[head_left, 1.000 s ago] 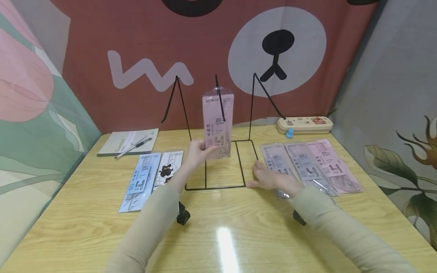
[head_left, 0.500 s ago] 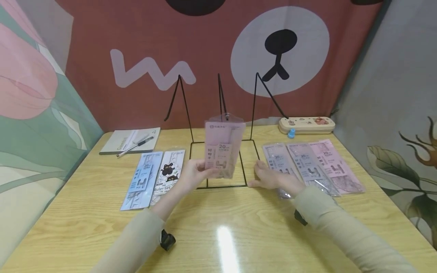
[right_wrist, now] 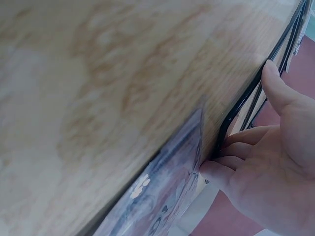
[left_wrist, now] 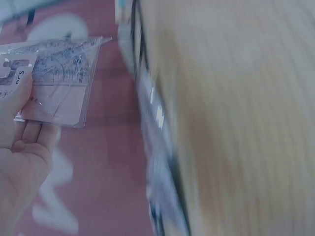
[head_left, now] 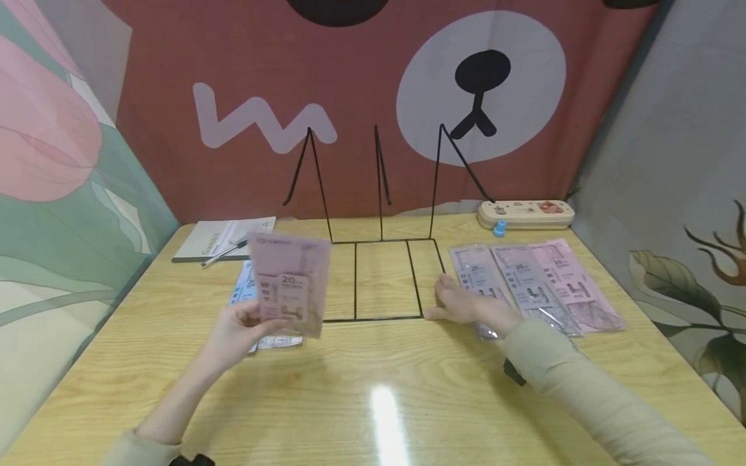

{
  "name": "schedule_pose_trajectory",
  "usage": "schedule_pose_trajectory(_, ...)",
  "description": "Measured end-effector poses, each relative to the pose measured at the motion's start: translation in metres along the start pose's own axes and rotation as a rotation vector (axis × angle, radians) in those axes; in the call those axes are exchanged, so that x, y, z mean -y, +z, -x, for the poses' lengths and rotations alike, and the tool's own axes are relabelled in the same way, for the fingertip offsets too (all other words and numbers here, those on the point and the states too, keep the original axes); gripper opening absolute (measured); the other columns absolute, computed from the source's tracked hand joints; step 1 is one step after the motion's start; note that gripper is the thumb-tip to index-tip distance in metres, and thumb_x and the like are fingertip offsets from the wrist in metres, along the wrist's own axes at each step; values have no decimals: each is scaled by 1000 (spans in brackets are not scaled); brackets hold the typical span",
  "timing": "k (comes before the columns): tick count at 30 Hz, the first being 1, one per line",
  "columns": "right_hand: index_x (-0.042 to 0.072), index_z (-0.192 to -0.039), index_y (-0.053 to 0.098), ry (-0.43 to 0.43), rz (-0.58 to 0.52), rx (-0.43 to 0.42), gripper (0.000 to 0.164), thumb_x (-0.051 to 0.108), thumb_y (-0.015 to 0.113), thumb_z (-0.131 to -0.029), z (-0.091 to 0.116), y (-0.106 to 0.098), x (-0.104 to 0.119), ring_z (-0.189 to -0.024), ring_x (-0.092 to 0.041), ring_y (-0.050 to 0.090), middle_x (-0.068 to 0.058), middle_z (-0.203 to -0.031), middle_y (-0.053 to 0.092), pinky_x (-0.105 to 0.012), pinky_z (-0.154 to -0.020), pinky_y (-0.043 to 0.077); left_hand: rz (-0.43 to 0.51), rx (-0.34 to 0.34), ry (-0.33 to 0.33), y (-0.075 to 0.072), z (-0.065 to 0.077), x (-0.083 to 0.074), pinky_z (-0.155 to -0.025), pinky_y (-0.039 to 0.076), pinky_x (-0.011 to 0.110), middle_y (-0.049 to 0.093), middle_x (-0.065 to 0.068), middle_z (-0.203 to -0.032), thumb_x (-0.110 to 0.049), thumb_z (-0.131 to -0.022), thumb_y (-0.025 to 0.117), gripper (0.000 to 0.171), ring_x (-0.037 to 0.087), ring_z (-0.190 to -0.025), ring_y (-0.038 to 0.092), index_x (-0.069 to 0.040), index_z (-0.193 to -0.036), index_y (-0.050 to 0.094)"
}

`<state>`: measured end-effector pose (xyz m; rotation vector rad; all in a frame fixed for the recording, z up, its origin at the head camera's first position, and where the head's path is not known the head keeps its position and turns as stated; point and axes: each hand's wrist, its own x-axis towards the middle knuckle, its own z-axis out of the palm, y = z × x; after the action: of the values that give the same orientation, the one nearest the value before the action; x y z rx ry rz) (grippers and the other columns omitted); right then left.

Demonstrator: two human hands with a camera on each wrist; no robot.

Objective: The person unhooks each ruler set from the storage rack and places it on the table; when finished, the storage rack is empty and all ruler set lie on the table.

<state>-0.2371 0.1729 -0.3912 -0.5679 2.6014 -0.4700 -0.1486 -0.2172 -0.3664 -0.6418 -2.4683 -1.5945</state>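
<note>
My left hand point(head_left: 239, 333) pinches a pink ruler set packet point(head_left: 291, 285) between thumb and fingers, upright above the table's left part. In the left wrist view, clear rulers and a protractor point(left_wrist: 64, 73) show through its plastic. Behind it, a blue ruler set packet point(head_left: 242, 285) and a white packet point(head_left: 282, 341) are mostly hidden. The black wire display rack point(head_left: 355, 278) stands at the middle, its three hooks bare. My right hand point(head_left: 466, 304) holds the rack's front right corner, thumb on the front wire and fingers at the side wire point(right_wrist: 236, 108).
Two greyish-purple ruler set packets point(head_left: 527, 278) and a pink one point(head_left: 568, 278) lie to the right, one partly under my right hand. A pencil case point(head_left: 524, 215) and small blue object point(head_left: 499, 228) sit at back right. A notebook point(head_left: 195, 239) with a pen point(head_left: 224, 252) lies back left.
The left hand has drawn the pink ruler set packet down off the rack's middle hook and carried it left, over the two packets there. The right hand has stayed at the rack's corner.
</note>
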Motion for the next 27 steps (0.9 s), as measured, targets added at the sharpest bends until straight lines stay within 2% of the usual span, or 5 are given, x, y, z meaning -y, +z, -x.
schedule_pose_trajectory(5,-18,-142,9,-2,4,5,86,42,48,-96,1,-1,0,-142,-47,-1,-35,-151,-3,-54,-117,5,-109,-185,-40,-58,21,8,-61,53,14,69,-28,-87,4,-85,63,24,-4,-73,68,-10,-102,70)
schedule_pose_trajectory(10,-18,-142,9,0,18,6,86,43,48,-96,1,-3,2,-142,-46,-1,-35,-151,-3,-53,-117,5,-208,-263,-261,-111,41,21,-60,43,6,66,-32,-83,-14,-92,60,21,-13,-71,62,-25,-108,67)
schedule_pose_trajectory(14,-18,-142,9,5,26,7,86,43,48,-96,1,-3,2,-142,-46,-1,-35,-151,-3,-53,-117,5,-246,-144,-463,-140,52,33,-85,53,34,67,-30,-89,-29,-95,56,35,-12,-79,62,-12,-125,59)
schedule_pose_trajectory(17,-19,-142,10,7,26,2,86,43,48,-95,1,-3,2,-142,-46,-1,-35,-151,-3,-53,-117,6,-284,-38,-555,-149,56,43,-83,52,47,72,-19,-89,-34,-96,52,50,-4,-77,64,6,-126,53)
schedule_pose_trajectory(27,-18,-142,8,4,4,16,86,42,49,-96,1,-2,1,-142,-46,-3,-35,-151,-4,-53,-117,4,-68,255,-750,-158,53,80,-59,54,26,68,-6,-77,-25,-98,50,56,8,-65,63,23,-127,41)
